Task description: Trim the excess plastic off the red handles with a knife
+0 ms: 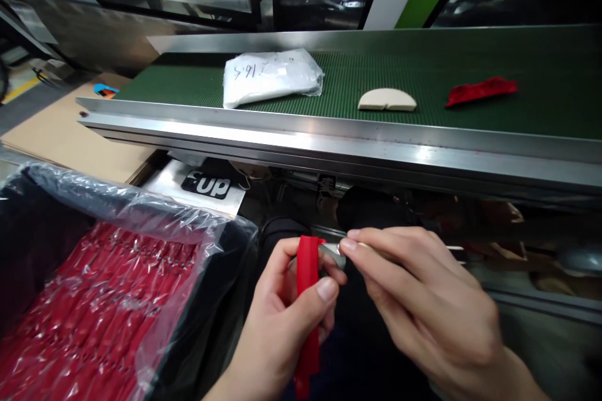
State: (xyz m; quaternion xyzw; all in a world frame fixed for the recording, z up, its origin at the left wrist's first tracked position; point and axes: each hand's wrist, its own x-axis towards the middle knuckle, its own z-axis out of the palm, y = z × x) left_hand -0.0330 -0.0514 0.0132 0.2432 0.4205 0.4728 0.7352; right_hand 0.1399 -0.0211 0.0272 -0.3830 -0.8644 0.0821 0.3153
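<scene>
My left hand (286, 319) is closed around a long, narrow red plastic part (308, 269), held upright over my lap. In my right hand (427, 301) is a small knife (333, 252), gripped between thumb and fingers. Its short metal blade points left and meets the upper right edge of the red part, where a small red bit sticks out. The left fingertips sit behind the part, just below the blade. Most of the knife's handle is hidden by the right hand.
Ahead runs a green conveyor belt (338, 75) with a metal rail (291, 131). On it lie a white plastic-wrapped packet (273, 77), a cream half-round piece (387, 99) and another red part (482, 91). At left, a plastic-lined dark bin (230, 250) holds rows of red parts (108, 301).
</scene>
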